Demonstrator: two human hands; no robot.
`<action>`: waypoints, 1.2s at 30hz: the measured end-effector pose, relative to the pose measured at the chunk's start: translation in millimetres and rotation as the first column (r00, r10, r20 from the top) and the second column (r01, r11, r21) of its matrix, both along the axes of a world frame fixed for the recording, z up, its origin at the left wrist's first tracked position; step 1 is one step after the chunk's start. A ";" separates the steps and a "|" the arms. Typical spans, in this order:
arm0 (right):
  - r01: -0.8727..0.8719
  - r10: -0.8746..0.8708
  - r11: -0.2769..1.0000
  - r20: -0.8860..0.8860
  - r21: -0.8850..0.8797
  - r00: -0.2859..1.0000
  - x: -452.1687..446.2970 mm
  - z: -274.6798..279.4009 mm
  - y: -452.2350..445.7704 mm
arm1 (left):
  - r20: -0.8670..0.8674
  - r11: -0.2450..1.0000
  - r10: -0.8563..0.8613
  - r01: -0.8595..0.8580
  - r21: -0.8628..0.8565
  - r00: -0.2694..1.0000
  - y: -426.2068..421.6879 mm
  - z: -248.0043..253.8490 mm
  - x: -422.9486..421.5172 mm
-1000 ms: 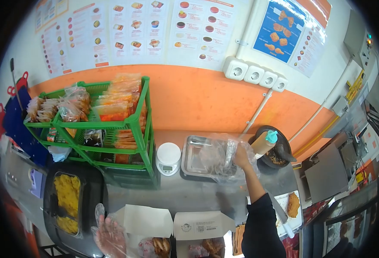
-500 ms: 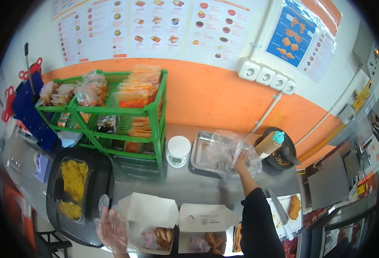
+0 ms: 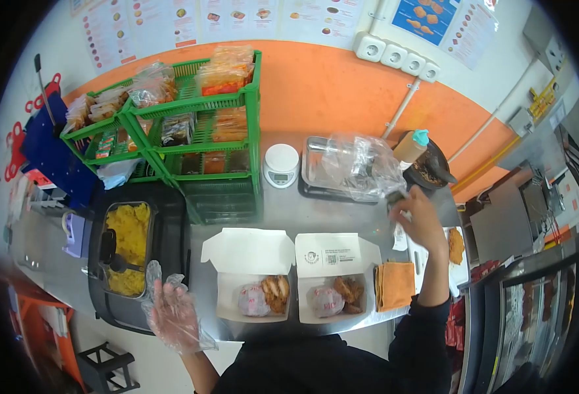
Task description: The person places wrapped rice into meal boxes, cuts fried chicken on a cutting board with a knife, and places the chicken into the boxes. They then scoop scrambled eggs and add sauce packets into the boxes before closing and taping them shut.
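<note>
My left hand (image 3: 174, 315), in a clear plastic glove, is held palm up with its fingers spread, left of the first open box (image 3: 245, 253). Bare, my right hand (image 3: 424, 220) has its fingers closed on a small dark object that I cannot make out, just in front of the crumpled clear plastic (image 3: 362, 164) lying on the metal tray (image 3: 312, 180). Each box, this one and the second (image 3: 332, 253), holds a wrapped round item and pieces of browned chicken. An orange cloth (image 3: 394, 285) lies right of the second box, below my right hand.
Behind stand a green rack (image 3: 194, 148) of packets, a white scale (image 3: 281, 165), a sauce bottle (image 3: 410, 148) and a stone mortar (image 3: 427, 171). Yellow food (image 3: 132, 230) fills a container at left. A white board (image 3: 459, 272) holds a fried piece (image 3: 456, 246).
My right hand has left the clear plastic and come nearer and to the right, now closed on something dark. My left hand remains open. The view has tilted down, showing both boxes fully.
</note>
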State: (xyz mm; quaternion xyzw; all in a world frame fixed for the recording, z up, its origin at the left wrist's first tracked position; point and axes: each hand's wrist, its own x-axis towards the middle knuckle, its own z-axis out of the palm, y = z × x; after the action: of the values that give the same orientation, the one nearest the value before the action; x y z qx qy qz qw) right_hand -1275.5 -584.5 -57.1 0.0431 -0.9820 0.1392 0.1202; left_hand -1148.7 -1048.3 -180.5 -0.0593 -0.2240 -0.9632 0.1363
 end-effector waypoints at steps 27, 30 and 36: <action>-0.190 0.203 0.964 0.054 -0.186 0.978 102.7 -144.6 -97.3 | -0.048 0.996 -0.082 0.084 0.040 0.996 -45.3 -4.0 22.5; -0.482 0.472 0.842 0.100 0.242 0.876 114.8 -144.7 -94.8 | -0.043 0.999 -0.046 0.047 0.028 0.998 -48.8 -7.2 26.1; -0.298 0.299 0.954 0.140 -0.030 0.944 116.6 -78.1 -112.1 | -0.044 0.999 0.028 -0.029 -0.023 0.999 -56.5 -4.8 29.9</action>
State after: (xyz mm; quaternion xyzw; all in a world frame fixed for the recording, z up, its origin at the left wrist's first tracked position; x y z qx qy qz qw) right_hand -1159.0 -696.6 -135.3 0.1809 -0.9696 0.1627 0.0271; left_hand -1118.8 -1104.9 -185.3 -0.0789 -0.2329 -0.9569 0.1544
